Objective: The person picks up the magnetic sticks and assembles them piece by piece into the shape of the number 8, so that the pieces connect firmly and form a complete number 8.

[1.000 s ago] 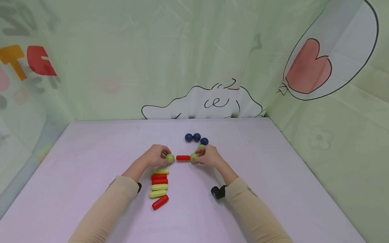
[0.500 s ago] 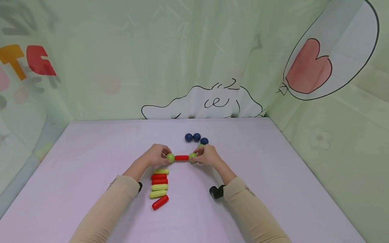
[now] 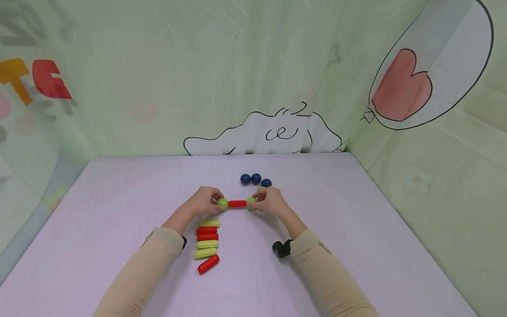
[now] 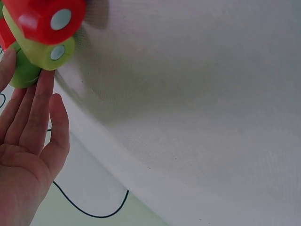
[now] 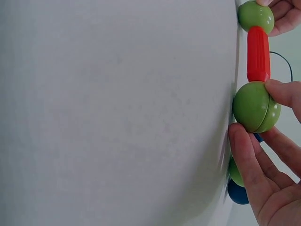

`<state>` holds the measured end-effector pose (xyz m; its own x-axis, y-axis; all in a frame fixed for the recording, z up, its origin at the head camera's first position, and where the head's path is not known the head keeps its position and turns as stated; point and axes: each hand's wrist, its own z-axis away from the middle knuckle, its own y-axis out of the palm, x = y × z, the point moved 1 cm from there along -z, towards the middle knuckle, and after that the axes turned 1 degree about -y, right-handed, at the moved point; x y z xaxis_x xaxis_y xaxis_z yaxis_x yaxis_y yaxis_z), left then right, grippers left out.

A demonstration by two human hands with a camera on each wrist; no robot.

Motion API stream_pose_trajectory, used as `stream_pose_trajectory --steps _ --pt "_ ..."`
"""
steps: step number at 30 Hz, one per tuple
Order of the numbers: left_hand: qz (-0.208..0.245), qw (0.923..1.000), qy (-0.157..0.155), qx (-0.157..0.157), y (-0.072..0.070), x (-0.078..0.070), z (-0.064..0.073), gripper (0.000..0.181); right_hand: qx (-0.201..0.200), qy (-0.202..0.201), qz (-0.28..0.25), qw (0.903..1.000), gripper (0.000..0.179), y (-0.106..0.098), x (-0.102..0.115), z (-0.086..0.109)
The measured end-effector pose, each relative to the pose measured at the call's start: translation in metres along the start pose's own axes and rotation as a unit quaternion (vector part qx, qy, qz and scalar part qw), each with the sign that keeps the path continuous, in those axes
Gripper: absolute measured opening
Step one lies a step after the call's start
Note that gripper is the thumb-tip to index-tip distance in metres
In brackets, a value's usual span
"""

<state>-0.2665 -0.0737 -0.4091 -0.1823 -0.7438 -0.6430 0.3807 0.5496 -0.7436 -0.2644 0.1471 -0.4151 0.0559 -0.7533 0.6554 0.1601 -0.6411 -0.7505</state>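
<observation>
A red rod joins two green balls end to end in the head view. My left hand pinches the left green ball, and my right hand holds the right green ball between thumb and fingers. From the right wrist, the red rod meets both balls with no visible gap. Another green ball is partly hidden behind my right hand. In the left wrist view, a red rod and a yellow rod show pale end discs and partly cover the held ball.
Below my left hand, several yellow and red rods lie in a column, with a slanted red rod nearest me. Blue balls sit farther back on the pale table. A printed cloth wall stands behind.
My right hand has moved left with its ball and the red rod, closing the gap to the left ball. Since then the joined piece has shifted slightly away from me.
</observation>
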Motion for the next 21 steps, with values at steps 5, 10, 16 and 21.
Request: stream_pose_trajectory --steps 5,10,16,21 --pt "0.003 0.9999 -0.011 -0.005 0.0003 -0.0013 -0.0017 0.03 -0.008 -0.003 -0.001 1.0 0.036 -0.0006 -0.0003 -0.0022" --pt "0.004 0.9999 -0.014 -0.009 -0.0004 -0.0015 -0.0031 0.03 -0.016 -0.008 -0.003 0.9998 0.035 -0.0004 0.0002 -0.0041" --pt "0.0 0.9999 -0.012 -0.012 -0.0002 -0.0017 -0.0049 0.03 -0.019 -0.009 -0.002 0.9998 0.034 0.0002 0.0 -0.0058" --pt "-0.001 0.9999 -0.007 -0.012 0.001 -0.0007 -0.0074 0.03 -0.023 -0.011 -0.001 0.9997 0.033 -0.0007 -0.0001 -0.0049"
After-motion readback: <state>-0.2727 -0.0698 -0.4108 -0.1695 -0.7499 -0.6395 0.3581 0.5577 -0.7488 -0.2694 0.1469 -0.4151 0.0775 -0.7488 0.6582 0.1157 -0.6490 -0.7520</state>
